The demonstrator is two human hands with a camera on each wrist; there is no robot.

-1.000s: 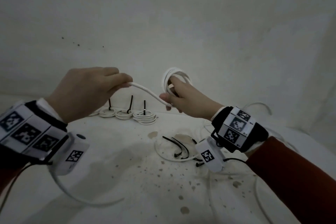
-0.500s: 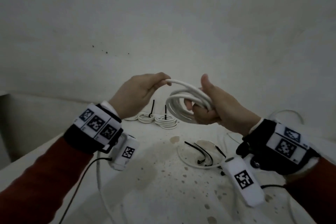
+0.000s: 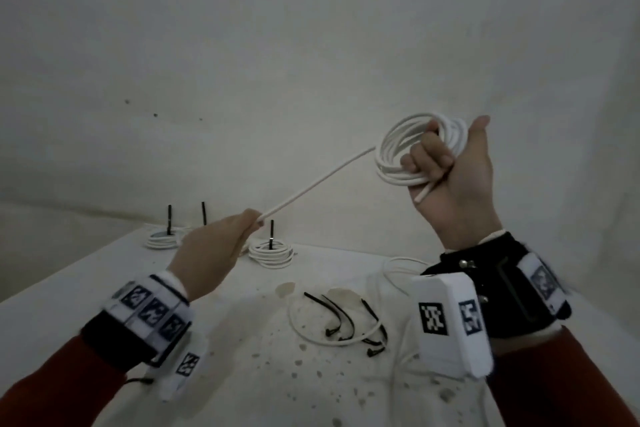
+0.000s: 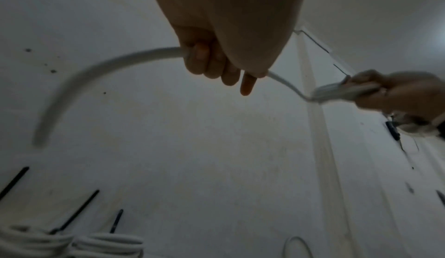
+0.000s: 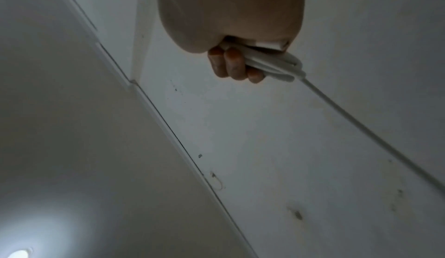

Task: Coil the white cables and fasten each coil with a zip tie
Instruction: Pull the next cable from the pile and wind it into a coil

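My right hand (image 3: 450, 166) is raised at the upper right and grips a coil of white cable (image 3: 394, 156) with several loops; its thumb points up. A straight run of the same cable (image 3: 311, 187) slopes down-left to my left hand (image 3: 221, 243), which holds it in curled fingers. In the left wrist view the cable's free tail (image 4: 96, 67) curves out left of my left hand (image 4: 216, 65). In the right wrist view my fingers (image 5: 231, 64) wrap the loops (image 5: 274, 64). Loose black zip ties (image 3: 343, 319) lie on the table (image 3: 104, 288) over a loose white cable (image 3: 311, 336).
Three tied coils with upright black zip-tie tails sit at the table's back: one (image 3: 272, 253) right of my left hand, one (image 3: 162, 239) further left, the third mostly hidden behind that hand. More loose cable (image 3: 398, 263) lies at the right. A white wall (image 3: 277, 45) stands behind.
My hands were close together laying a loop onto the coil. Now they have drawn apart: the right hand lifted the coil up-right, the left slid down-left along the cable, pulling it straight.
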